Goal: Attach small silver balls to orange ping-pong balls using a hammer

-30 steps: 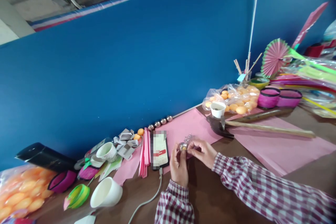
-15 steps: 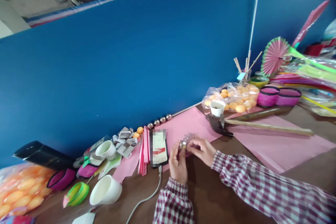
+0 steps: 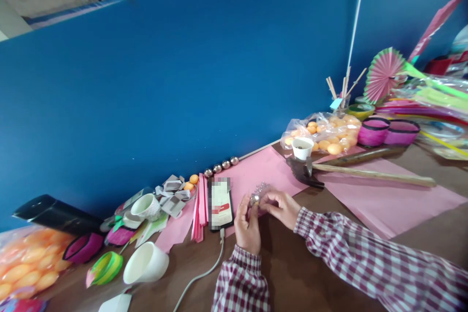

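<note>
A small silvery ball [image 3: 255, 198] is held between my two hands above the table, beside the phone. My left hand [image 3: 247, 224] has its thumb and fingers closed on the ball's left side. From the right, my right hand [image 3: 280, 206] pinches at the ball; its fingertips partly hide what they grip. Clear beads [image 3: 263, 187] show just beyond the ball, over pink paper [image 3: 256, 168]. The phone [image 3: 221, 204], with a cable plugged in, lies left of my left hand. Several shiny metal balls [image 3: 221, 166] are lined up behind it.
A hammer [image 3: 373, 174] lies at the right, near a white cup [image 3: 302, 148] and bagged orange balls [image 3: 332, 136]. At the left are a white bowl [image 3: 146, 263], green tape rolls [image 3: 106, 268], a black cylinder [image 3: 58, 214] and another bag of orange balls [image 3: 32, 263].
The view has shifted slightly. Both hands remain at the silvery ball, with hardly any visible movement of the fingers.
</note>
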A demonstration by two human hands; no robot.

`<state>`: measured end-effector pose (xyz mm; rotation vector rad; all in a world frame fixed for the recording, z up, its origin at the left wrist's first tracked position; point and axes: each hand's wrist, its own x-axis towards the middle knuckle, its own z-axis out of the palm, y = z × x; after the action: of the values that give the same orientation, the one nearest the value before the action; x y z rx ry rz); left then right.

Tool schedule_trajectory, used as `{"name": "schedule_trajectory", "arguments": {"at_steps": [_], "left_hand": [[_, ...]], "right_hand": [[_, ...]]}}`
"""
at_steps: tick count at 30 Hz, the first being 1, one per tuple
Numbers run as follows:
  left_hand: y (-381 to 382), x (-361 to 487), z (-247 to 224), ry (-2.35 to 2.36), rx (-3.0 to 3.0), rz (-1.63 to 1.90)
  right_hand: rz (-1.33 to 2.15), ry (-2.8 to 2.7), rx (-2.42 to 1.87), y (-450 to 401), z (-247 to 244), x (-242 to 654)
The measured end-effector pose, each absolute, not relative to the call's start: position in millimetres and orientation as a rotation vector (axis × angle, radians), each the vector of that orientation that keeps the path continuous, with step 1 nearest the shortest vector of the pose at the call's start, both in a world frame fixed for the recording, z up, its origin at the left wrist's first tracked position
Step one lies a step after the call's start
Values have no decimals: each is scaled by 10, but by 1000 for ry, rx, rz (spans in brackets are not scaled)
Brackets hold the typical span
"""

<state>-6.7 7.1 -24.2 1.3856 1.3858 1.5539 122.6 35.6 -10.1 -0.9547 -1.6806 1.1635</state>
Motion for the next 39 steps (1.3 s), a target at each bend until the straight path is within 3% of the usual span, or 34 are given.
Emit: {"name": "schedule_trajectory", "arguments": {"at_steps": [13, 39], "left_hand": [[56, -70, -233, 1399, 1448, 1545], [57, -3, -175, 998, 835, 1578]], "right_hand": [[1153, -1686, -994, 374, -88, 1231], [991, -1679, -931, 324, 10, 1240]]}}
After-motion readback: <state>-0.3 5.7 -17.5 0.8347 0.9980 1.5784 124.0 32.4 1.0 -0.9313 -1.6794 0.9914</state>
